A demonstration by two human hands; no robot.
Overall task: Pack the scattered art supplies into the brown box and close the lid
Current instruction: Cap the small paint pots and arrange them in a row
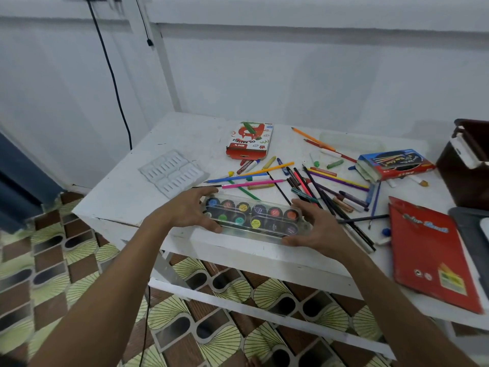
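A clear plastic paint case with several round colour pots lies near the front edge of the white table. My left hand grips its left end, thumb at the front and fingers over the back. At the case's right end my right hand holds it the same way. Behind the case lies a heap of coloured pencils, crayons and markers. The brown box stands at the table's far right, partly cut off by the frame edge.
A red oil pastels box lies at the back, a white plastic insert tray at the left. A blue-red pencil box, a red colour book and a clear lid are on the right. Patterned floor lies below.
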